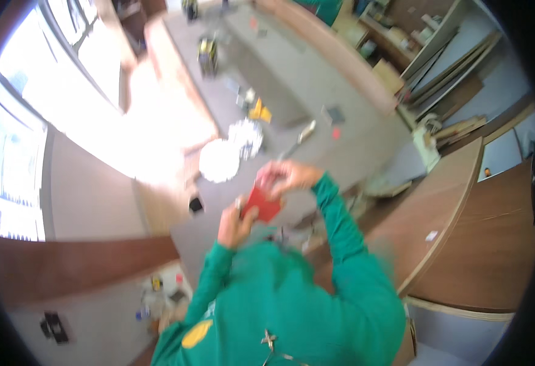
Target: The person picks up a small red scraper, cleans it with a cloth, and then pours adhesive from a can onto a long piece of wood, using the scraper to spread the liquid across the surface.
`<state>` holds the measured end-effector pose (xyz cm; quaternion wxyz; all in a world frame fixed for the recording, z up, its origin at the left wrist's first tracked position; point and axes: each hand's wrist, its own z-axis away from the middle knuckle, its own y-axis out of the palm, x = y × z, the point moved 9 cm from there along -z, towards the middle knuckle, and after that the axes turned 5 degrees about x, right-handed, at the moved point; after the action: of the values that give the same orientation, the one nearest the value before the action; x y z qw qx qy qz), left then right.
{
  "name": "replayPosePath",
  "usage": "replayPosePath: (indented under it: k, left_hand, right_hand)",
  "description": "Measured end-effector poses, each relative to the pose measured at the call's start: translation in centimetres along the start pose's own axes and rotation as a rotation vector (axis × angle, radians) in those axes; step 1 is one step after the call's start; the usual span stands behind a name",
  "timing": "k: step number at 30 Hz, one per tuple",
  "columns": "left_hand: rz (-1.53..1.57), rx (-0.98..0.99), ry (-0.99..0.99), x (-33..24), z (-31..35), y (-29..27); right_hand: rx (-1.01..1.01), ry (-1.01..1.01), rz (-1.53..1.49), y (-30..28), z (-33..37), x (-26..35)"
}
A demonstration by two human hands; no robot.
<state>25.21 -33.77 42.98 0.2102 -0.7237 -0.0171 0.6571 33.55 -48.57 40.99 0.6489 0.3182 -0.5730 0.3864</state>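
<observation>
Hands (234, 224) (288, 175) gripping flat red square piece (262, 203).

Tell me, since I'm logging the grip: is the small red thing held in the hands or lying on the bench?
Held: the red object sits between the left hand and right hand, raised off the grey bench.

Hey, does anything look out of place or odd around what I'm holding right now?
Nothing stands out. Both hands, left hand and right hand, hold a small red box above the grey bench. Loose small items lie scattered on the bench, but the picture is too blurred to show damage or spills.
</observation>
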Motion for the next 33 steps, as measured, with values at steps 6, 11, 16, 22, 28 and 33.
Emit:
replayPosePath:
  k: [6,11,16,22,28,33]
  left_hand:
    - [0.067,0.001,-0.099,-0.4,1.4,-0.7]
    - [0.131,0.063,-0.11,0.3,1.3,0.0]
    - [0.236,0.072,-0.126,0.9,2.1,0.0]
    - [0.422,0.04,-0.136,2.3,2.7,0.0]
    - [0.345,-0.028,-0.109,1.2,2.1,-1.9]
    - [0.389,-0.139,-0.054,1.4,1.5,-3.8]
  right_hand:
    - [0.104,0.176,0.035,0.7,-1.0,-0.3]
    - [0.14,0.195,0.007,0.5,-0.6,-0.6]
    - [0.161,0.194,-0.032,1.1,-0.7,-0.6]
    - [0.102,0.128,-0.071,0.2,0.6,0.6]
    - [-0.045,0.036,-0.082,-0.6,1.8,2.5]
    - [-0.24,-0.077,-0.063,-2.0,2.6,4.4]
